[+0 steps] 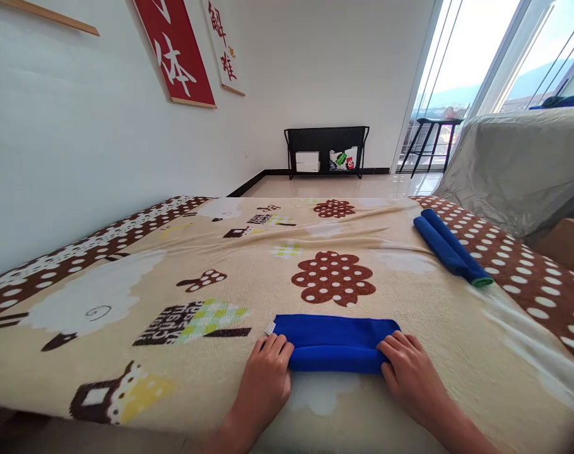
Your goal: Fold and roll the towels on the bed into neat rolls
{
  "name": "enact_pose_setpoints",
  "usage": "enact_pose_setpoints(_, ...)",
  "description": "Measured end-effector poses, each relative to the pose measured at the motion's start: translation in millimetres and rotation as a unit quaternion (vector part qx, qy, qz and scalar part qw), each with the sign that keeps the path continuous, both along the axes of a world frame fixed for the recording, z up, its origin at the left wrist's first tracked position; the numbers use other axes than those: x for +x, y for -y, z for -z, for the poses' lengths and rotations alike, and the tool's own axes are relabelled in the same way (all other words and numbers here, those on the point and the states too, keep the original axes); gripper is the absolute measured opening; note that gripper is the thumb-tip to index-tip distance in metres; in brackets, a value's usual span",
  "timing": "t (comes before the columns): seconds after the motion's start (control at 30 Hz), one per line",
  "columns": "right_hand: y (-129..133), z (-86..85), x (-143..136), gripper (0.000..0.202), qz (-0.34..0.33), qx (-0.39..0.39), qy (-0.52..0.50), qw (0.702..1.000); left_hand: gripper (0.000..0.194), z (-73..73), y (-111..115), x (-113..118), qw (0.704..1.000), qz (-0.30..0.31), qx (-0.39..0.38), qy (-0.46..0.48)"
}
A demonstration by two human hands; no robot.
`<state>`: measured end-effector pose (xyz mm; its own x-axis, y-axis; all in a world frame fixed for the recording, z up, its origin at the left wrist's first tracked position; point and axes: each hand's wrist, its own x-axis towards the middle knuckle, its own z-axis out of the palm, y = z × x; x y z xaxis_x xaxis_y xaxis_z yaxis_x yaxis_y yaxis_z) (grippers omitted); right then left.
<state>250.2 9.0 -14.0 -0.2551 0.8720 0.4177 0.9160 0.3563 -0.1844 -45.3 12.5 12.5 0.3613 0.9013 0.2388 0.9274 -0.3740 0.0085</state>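
2 hands rest on the near edge of a blue towel (335, 343) that lies flat on a patterned blanket (183, 277). The left hand (267, 378) curls its fingers over the towel's left end, and the right hand (410, 372) does the same at the right end; both are closed lightly on the thick rolled lip of cloth rather than clenched. That lip runs as a rounded ridge between the 2 hands, while the rest of the towel stretches flat away from the person, a small white tag (270, 328) showing at its far left corner.

Judging by the ridge, the work is at the start of rolling the towel up: only the first turn looks made. The next move would call for both hands to push the roll forward evenly, keeping the ends level so that it does not go cone-shaped.

Well apart, toward the far right of the blanket, lie 2 rolled towels (450, 249), touching side by side. Beyond them stands a grey-covered sofa (518, 164), and against the far wall a black rack (325, 151).
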Motion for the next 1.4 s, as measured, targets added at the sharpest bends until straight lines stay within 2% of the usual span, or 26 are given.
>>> enact_pose_setpoints(0.1, 3.4, -2.9, -14.0, 0.022, 0.055, 0.011, 0.048, 0.997, 0.033, -6.2, -0.5, 15.7, 0.998, -0.047, -0.012, -0.027)
enact_pose_setpoints(0.17, 2.7, -0.2, -33.1, 0.027, 0.065, 0.038, 0.061, 0.995, 0.038, -2.3, -4.3, 35.8, 0.998, -0.05, 0.008, -0.029)
enact_pose_setpoints(0.23, 1.7, 4.7, -50.8, 0.039, 0.007, 0.071, 0.069, 0.995, 0.044, 6.3, -8.1, 54.7, 1.0, 0.011, 0.021, -0.006)
enact_pose_setpoints(0.3, 2.0, 9.8, -54.5, 0.05, -0.067, 0.09, 0.08, 0.991, 0.051, 16.0, -11.0, 60.7, 0.996, 0.088, 0.026, 0.023)
enact_pose_setpoints(0.37, 3.2, 13.8, -38.5, 0.054, -0.087, 0.077, 0.094, 0.989, 0.056, 22.8, -14.4, 48.3, 0.992, 0.119, 0.028, 0.037)
enact_pose_setpoints(0.47, 3.9, 18.3, 1.3, 0.06, -0.053, 0.051, 0.112, 0.991, 0.059, 24.5, -21.6, 13.5, 0.991, 0.127, 0.027, 0.018)
enact_pose_setpoints(0.53, 2.3, 20.7, 12.1, 0.06, -0.039, 0.049, 0.117, 0.991, 0.06, 22.5, -25.3, 2.7, 0.99, 0.137, 0.022, -0.004)
enact_pose_setpoints(0.63, -2.2, 22.5, -13.0, 0.059, -0.016, 0.065, 0.109, 0.992, 0.065, 21.3, -24.9, 20.9, 0.993, 0.117, 0.029, -0.016)
enact_pose_setpoints(0.7, -4.8, 23.2, -37.1, 0.06, -0.043, 0.085, 0.098, 0.991, 0.066, 23.2, -21.1, 39.2, 0.992, 0.124, 0.032, -0.007)
enact_pose_setpoints(0.77, -5.4, 25.0, -43.9, 0.06, -0.081, 0.099, 0.093, 0.987, 0.064, 25.9, -17.2, 43.1, 0.989, 0.147, 0.029, 0.002)
enact_pose_setpoints(0.83, -3.8, 28.5, -27.3, 0.061, -0.08, 0.108, 0.098, 0.986, 0.061, 27.6, -15.4, 27.5, 0.99, 0.14, 0.031, 0.005)
enact_pose_setpoints(0.93, -1.5, 33.9, 14.0, 0.062, -0.062, 0.094, 0.115, 0.987, 0.06, 26.3, -17.6, -9.6, 0.992, 0.122, 0.028, -0.008)
enact_pose_setpoints(1.0, -4.2, 33.2, 29.3, 0.06, -0.043, 0.042, 0.107, 0.992, 0.06, 23.1, -23.1, -24.7, 0.991, 0.132, 0.008, -0.027)
enact_pose_setpoints(1.07, -12.1, 27.5, 29.8, 0.056, -0.013, -0.017, 0.086, 0.996, 0.056, 18.3, -31.9, -27.6, 0.992, 0.122, -0.007, -0.041)
enact_pose_setpoints(1.13, -24.2, 18.2, 22.2, 0.046, 0.01, -0.047, 0.069, 0.996, 0.049, 11.4, -42.9, -22.6, 0.994, 0.099, -0.008, -0.049)
enact_pose_setpoints(1.23, -43.1, 4.3, 6.6, 0.036, 0.022, -0.043, 0.065, 0.997, 0.035, -1.4, -58.3, -7.3, 0.996, 0.079, 0.008, -0.05)
enact_pose_setpoints(1.33, -54.4, -2.9, -17.8, 0.039, 0.019, -0.024, 0.069, 0.997, 0.024, -9.0, -66.0, 20.6, 0.997, 0.055, 0.031, -0.044)
enact_pose_setpoints(1.4, -56.2, -3.2, -38.9, 0.046, -0.016, -0.01, 0.075, 0.997, 0.023, -7.5, -66.0, 43.2, 0.996, 0.062, 0.042, -0.04)
